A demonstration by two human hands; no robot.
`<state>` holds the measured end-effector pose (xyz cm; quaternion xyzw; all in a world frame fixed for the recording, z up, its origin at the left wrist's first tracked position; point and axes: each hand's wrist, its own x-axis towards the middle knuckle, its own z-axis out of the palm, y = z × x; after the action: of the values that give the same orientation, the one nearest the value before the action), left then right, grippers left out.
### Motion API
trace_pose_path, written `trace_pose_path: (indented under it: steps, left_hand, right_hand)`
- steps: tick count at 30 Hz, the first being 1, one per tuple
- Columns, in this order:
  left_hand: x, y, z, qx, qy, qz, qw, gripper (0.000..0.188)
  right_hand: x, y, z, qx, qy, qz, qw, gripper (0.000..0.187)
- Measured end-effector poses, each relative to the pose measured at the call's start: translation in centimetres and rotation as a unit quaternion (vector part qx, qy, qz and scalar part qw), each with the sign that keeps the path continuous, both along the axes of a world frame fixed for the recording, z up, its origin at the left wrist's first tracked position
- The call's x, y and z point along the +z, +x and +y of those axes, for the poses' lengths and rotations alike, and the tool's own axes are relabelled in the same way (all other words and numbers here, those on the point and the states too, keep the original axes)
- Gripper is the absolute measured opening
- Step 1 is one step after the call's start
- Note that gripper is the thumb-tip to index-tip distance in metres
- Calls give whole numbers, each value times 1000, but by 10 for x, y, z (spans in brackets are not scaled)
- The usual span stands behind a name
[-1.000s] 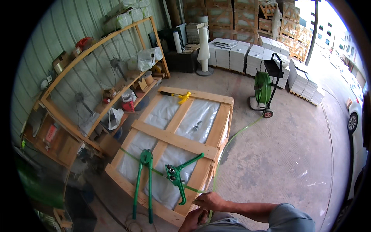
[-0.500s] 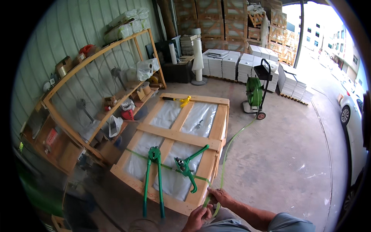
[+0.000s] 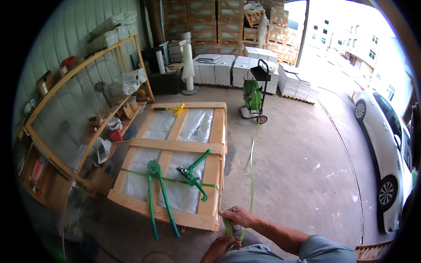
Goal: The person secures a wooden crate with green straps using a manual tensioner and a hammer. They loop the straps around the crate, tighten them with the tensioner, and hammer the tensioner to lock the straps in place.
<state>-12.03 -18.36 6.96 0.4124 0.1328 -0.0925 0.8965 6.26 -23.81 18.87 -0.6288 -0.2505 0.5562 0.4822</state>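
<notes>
A green strap runs down between my two hands at the near right side of a slatted wooden crate. My right hand is closed, pinching the strap beside the crate. Lower down, my left hand is closed on the same strap, its fingers partly hidden. The strap also lies across the crate top, over plastic-wrapped contents. On it rest a green long-handled strap sealer and a green strap tensioner. A yellow-headed tool with a black handle lies at the crate's far edge.
A wheeled cart with a green strap reel stands beyond the crate, its strap trailing over the floor towards me. Wooden shelving lines the left wall. White stacks on pallets stand behind. A white car is parked at right.
The view has swung right, so the crate and cart appear further left. My hands have drawn the strap straighter between them. The tools stay on the crate.
</notes>
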Motion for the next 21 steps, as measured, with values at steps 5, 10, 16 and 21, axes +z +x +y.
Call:
trace_pose_path:
  steps: [5,10,16,21]
  left_hand:
    - [27,15,-8,-4,48,44,998,42]
    - [39,19,-19,101,34,53,993,35]
    - [64,48,12,409,-75,-79,906,33]
    - [45,59,26,488,-55,-21,871,30]
  right_hand:
    - [13,-2,-10,36,-26,-44,998,53]
    - [19,10,-2,5,44,-203,978,53]
    - [-48,23,-22,104,51,-192,975,52]
    - [-98,7,-83,120,28,-203,971,42]
